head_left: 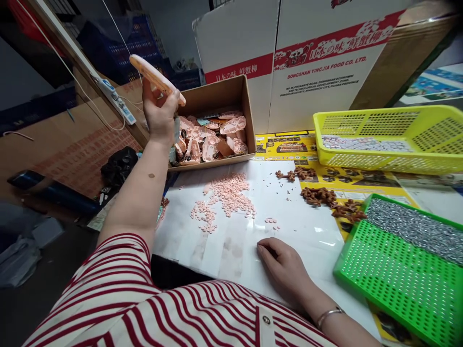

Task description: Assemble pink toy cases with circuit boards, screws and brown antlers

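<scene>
My left hand (161, 113) is raised at the left, closed around a pale pink plastic shell (155, 77) that tilts above the left end of a cardboard box (249, 111). Inside the box lie many similar pink shell parts (210, 144), some with small dark pieces in them. My right hand (282, 262) rests on the white table surface (231, 246) with fingers curled under and thumb against them; whatever it may hold is hidden. Beyond it, small pink plastic pieces (233, 195) lie in a loose pile, with a few strays (271, 220) nearer the hand.
Clusters of brown plastic parts (318, 196) lie right of the pile. A green perforated basket (405, 274) holds many small metal pieces (415, 226). Behind it stands a yellow basket (390, 161) with small pale pieces. A large white carton (318, 62) closes off the back; a power strip (115, 101) hangs at left.
</scene>
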`<state>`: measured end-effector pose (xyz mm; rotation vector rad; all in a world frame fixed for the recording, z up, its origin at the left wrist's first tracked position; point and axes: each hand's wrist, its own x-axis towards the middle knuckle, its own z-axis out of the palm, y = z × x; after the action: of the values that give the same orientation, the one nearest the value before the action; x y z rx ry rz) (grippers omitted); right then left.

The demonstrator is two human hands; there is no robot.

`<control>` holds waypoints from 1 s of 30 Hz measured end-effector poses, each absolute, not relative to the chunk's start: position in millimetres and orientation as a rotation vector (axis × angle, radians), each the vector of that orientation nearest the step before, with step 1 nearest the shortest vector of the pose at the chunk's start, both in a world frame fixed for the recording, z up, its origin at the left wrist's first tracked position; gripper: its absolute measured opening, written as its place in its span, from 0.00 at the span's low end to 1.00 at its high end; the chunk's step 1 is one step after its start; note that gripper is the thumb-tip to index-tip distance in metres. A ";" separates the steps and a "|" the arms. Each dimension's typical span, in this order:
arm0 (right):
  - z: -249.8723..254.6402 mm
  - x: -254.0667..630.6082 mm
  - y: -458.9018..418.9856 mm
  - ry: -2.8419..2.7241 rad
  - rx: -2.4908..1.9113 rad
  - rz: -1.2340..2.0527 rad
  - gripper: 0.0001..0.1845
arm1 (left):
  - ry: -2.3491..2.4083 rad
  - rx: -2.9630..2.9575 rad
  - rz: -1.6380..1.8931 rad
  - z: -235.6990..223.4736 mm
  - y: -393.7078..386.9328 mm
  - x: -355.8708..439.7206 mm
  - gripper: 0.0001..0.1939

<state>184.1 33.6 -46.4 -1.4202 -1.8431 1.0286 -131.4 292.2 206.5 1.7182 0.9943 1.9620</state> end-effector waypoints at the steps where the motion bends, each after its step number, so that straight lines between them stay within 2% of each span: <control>1: -47.5 183.9 34.0 -1.846 -1.414 1.017 0.20 | 0.926 1.740 1.936 205.1 277.1 -117.9 0.39; 4: -52.3 183.3 36.2 -1.827 -1.389 0.988 0.19 | 0.771 1.760 1.823 191.0 223.0 -75.4 0.26; 5: -53.2 183.0 37.1 -1.790 -1.372 0.984 0.19 | 0.733 1.747 1.778 182.7 204.6 -62.2 0.28; 8: -46.7 182.3 39.8 -1.594 -1.255 0.904 0.18 | 0.778 1.628 1.661 149.7 156.4 -28.7 0.42; 11: -24.4 181.2 43.2 -1.460 -1.116 0.622 0.15 | 0.909 1.518 1.544 112.8 121.0 -1.4 0.54; 15: 6.1 178.1 49.9 -1.542 -1.002 0.333 0.19 | 1.070 1.398 1.414 76.5 87.8 28.6 0.61; 18: 13.3 177.1 51.1 -1.626 -0.990 0.334 0.19 | 1.101 1.348 1.345 64.0 70.2 41.1 0.63; 21: 11.7 181.2 47.7 -1.576 -0.996 0.434 0.18 | 1.067 1.330 1.343 59.8 56.9 41.8 0.60; 26: 8.4 196.1 43.6 -1.459 -1.006 0.501 0.18 | 0.978 1.074 1.191 57.3 41.5 26.8 0.41; 30: 10.4 204.8 40.0 -1.509 -1.015 0.529 0.17 | 0.858 0.820 0.947 53.2 36.0 8.8 0.45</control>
<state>204.8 40.0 10.4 -1.0150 -1.5087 0.5286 8.8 36.0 53.2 0.8195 0.8577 0.9469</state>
